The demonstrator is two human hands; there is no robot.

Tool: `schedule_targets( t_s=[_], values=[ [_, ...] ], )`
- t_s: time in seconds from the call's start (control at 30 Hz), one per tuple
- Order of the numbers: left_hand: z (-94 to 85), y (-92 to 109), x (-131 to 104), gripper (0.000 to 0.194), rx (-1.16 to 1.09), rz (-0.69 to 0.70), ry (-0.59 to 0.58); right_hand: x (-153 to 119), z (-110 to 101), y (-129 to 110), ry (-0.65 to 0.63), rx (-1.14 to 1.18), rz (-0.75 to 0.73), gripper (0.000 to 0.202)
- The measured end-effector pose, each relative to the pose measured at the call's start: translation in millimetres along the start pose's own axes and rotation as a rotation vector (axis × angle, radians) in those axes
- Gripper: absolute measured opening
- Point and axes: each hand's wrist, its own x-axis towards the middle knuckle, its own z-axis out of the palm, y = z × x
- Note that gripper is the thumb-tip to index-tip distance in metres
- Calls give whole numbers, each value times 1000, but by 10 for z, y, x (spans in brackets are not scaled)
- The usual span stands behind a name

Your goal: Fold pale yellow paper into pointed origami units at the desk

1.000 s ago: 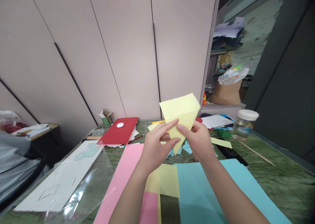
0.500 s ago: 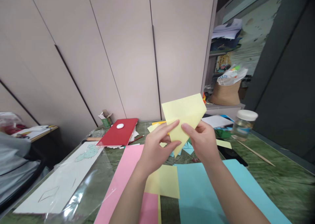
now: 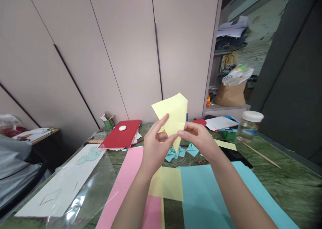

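A pale yellow folded sheet of paper (image 3: 174, 113), tapering to a point at the bottom, is held up above the table. My left hand (image 3: 157, 145) grips its left and lower side between thumb and fingers. On the right, my right hand (image 3: 198, 138) pinches its lower right edge. Behind and below the hands lie several folded blue paper pieces (image 3: 192, 150). Beneath them on the table are yellow sheets (image 3: 172, 183), a pink sheet (image 3: 130, 167) and large blue sheets (image 3: 203, 195).
A red folder (image 3: 120, 135) with a white round object lies at the back left. Nearer is a drawing (image 3: 67, 175) under clear plastic. At right stand a lidded jar (image 3: 249, 126) and a wooden stick (image 3: 261, 154). A person's sleeve (image 3: 15, 165) shows far left.
The folded yellow paper has moved left and turned so its wide end leans left. My right hand has shifted left and lower along its edge. More of the folded blue pieces show.
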Motion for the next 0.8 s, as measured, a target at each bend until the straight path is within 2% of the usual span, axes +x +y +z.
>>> schedule_targets(
  t_s=[0.13, 0.3, 0.57, 0.8],
  values=[
    [1, 20, 4, 62, -6, -33, 5, 4, -2, -13, 21, -46, -20, 25],
    [-20, 16, 1, 71, -3, -15, -32, 1, -2, -1, 30, -42, -18, 26],
    [-38, 6, -21, 74, -15, 2, -87, -16, 7, 29, 23, -73, -32, 26],
    [-35, 16, -30, 78, 13, 84, -87, -32, 23, 30, 106, -60, -46, 28]
  ],
)
